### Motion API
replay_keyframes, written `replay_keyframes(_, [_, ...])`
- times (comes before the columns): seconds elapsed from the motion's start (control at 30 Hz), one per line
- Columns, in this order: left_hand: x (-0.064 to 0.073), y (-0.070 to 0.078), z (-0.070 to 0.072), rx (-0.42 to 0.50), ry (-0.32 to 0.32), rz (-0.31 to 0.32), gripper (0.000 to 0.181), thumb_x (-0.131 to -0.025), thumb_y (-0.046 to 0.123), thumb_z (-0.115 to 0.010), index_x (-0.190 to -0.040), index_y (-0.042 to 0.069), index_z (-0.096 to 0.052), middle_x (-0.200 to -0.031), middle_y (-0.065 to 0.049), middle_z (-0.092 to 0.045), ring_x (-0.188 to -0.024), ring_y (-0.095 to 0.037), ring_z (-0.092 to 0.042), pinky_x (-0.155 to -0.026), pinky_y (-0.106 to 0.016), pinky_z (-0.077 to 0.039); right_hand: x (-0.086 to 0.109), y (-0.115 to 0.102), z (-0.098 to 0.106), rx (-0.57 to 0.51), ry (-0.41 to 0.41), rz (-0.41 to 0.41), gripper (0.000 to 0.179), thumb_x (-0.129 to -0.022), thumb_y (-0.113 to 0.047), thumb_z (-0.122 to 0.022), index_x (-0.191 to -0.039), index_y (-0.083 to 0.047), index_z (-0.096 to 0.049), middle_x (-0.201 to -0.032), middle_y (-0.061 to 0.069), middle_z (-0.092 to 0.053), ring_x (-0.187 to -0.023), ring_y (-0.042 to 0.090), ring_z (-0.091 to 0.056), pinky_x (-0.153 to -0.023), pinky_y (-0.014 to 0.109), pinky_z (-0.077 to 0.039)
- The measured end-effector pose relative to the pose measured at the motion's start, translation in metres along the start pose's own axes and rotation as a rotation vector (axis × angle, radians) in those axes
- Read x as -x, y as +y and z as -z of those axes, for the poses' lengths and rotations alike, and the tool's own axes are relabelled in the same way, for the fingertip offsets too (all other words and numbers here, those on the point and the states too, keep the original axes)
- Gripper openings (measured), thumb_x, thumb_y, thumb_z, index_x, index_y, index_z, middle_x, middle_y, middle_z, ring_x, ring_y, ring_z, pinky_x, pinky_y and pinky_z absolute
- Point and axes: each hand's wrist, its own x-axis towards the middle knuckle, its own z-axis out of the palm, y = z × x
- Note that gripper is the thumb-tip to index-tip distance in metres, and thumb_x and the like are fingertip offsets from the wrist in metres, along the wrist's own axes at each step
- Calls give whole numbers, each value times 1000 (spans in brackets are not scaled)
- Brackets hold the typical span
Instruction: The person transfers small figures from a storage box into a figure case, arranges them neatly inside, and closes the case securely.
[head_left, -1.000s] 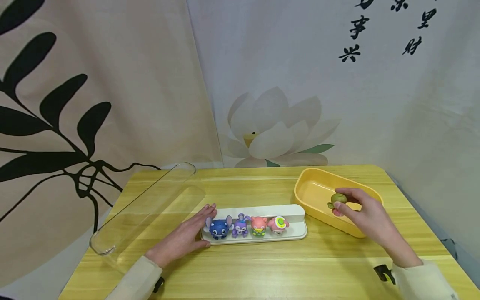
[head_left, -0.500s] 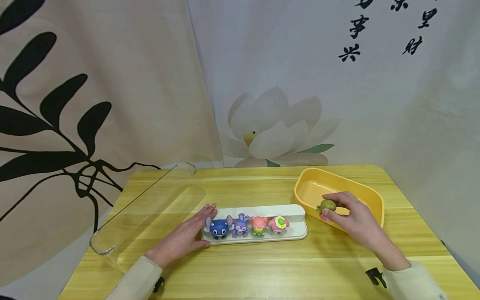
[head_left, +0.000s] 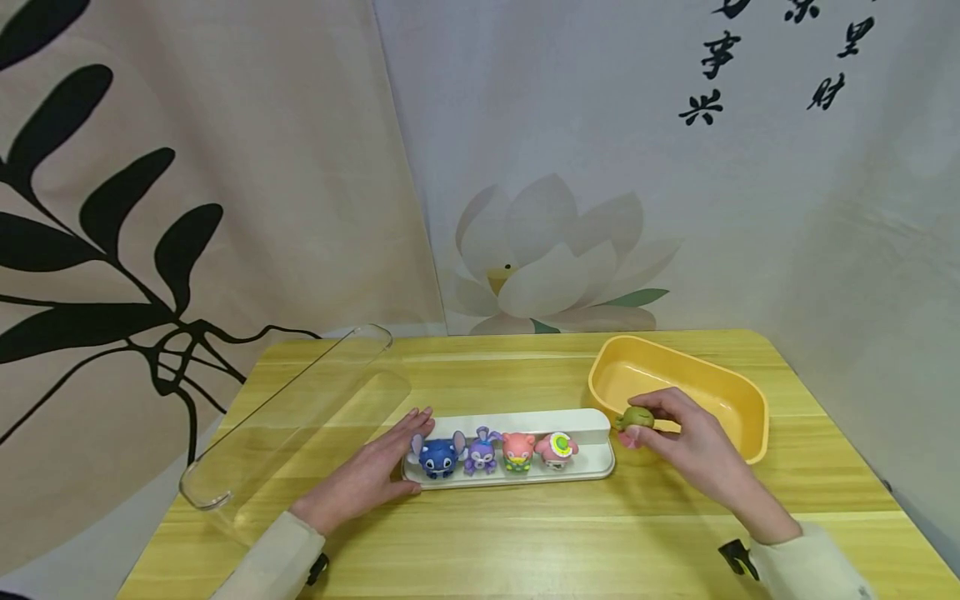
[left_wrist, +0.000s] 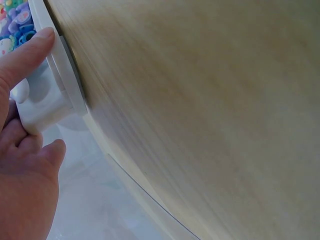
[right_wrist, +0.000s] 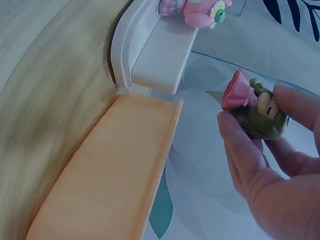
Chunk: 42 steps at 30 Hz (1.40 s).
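Observation:
In the head view my left hand (head_left: 363, 483) holds the left end of a long white display base (head_left: 517, 423), thumb at its front edge and fingers at the back. The left wrist view shows the thumb (left_wrist: 30, 57) on the rim. Along the base stand a blue big-eared figurine (head_left: 437, 458), a purple long-eared one (head_left: 480, 454), a pink one (head_left: 518, 452) and another pink one with a yellow-green disc (head_left: 557, 450). Above the yellow tray's near side, my right hand (head_left: 697, 454) pinches a doll figurine (right_wrist: 250, 107) with olive-green hair and a pink dress, tilted sideways.
The yellow tray (head_left: 637, 371) sits at the back right, its near left corner close to the base's right end. A clear plastic cover (head_left: 300, 421) lies slanted at the table's left side. Printed curtains hang behind the wooden table (head_left: 525, 542).
My right hand has moved left with the doll figurine, from over the middle of the yellow tray toward the base's right end. My left hand and the base have stayed put.

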Motion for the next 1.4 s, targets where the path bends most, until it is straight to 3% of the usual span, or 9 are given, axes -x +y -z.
replay_keyframes(0.33, [1,0,0,-1,-4,2,95,-85,21,-86,-162,8,-33,-171,-7,-22,-156,-31,-23,-120,-54,-32,0,-1,-9,-18,-34,-32,37,-91,-13,-81,-125,-2,-70,-116,3,-66,-102,8,-64,-87,28,-63])
replay_keyframes(0.57, [1,0,0,-1,-5,2,94,-85,21,-86,-162,9,-34,-171,-7,-22,-156,-32,-24,-119,-56,-33,2,3,-22,-32,-55,-51,36,-87,-9,-84,-120,-1,-71,-115,3,-67,-103,9,-64,-86,27,-63])
replay_keyframes(0.9, [1,0,0,-12,2,5,95,-84,21,-87,-162,9,-34,-171,-8,-24,-156,-30,-24,-120,-53,-33,3,8,-36,120,-50,-4,36,-82,-12,-88,-115,-8,-76,-114,-3,-71,-101,13,-66,-88,36,-63])
replay_keyframes(1.13, [2,1,2,-3,-17,24,95,-85,24,-86,-163,11,-33,-172,-1,-17,-157,-28,-22,-121,-51,-30,4,12,-45,77,-77,-35,34,-82,-7,-87,-114,-7,-75,-112,-3,-69,-100,15,-68,-88,29,-62])
replay_keyframes(1.4, [1,-1,-1,-5,3,6,94,-85,21,-87,-162,9,-34,-171,-9,-23,-156,-31,-24,-119,-54,-33,5,14,-52,183,-46,13,35,-79,-12,-91,-110,-10,-76,-107,-6,-69,-94,10,-67,-83,31,-63])
